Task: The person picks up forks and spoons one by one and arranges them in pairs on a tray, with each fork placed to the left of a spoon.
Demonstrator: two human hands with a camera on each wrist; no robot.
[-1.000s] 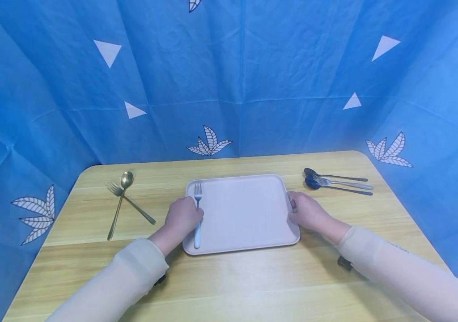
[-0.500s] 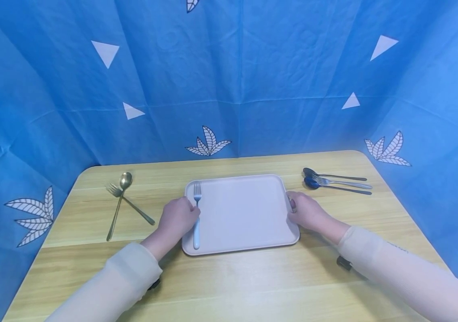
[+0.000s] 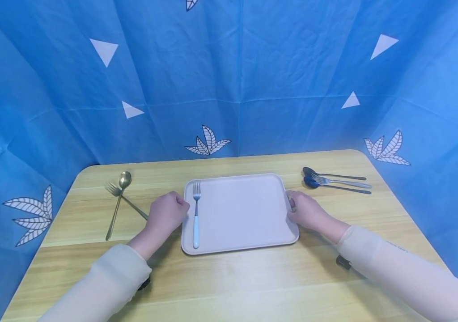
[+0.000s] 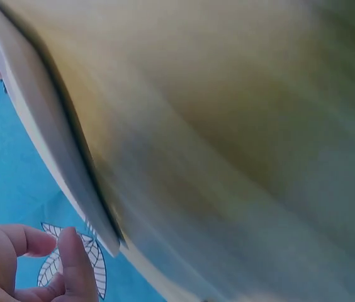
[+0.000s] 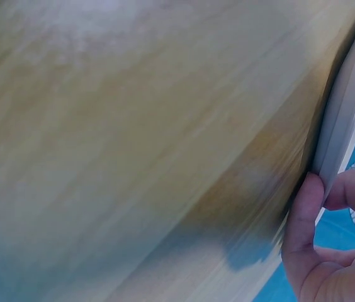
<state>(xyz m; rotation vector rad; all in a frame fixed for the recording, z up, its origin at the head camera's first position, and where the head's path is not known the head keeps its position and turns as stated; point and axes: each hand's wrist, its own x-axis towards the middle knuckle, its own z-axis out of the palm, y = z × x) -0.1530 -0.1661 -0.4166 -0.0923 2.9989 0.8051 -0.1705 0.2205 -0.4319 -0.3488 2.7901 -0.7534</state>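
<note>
A pale rectangular tray (image 3: 243, 214) lies in the middle of the table. On its left side lies a fork (image 3: 196, 223) with a light blue handle, tines pointing away from me. My left hand (image 3: 168, 210) is just off the tray's left edge, its fingers loosely curled. In the left wrist view, thumb and finger of the left hand (image 4: 45, 267) have nothing between them. At the opposite end, my right hand (image 3: 307, 210) grips the tray's right rim. The right wrist view shows the right hand (image 5: 328, 233) pinching the tray edge (image 5: 344, 119) between thumb and finger.
Left of the tray, a gold spoon (image 3: 125, 180) crosses over a gold fork (image 3: 132, 204), partly hidden behind the left hand. At the right lie two dark spoons (image 3: 310, 171) and a silver fork (image 3: 343, 182). A blue curtain (image 3: 233, 80) surrounds the wooden table (image 3: 245, 286).
My left hand has let go at the tray's left side and moved left, uncovering the middle of the blue-handled fork. My right hand keeps its grip, and the tray stays in place.
</note>
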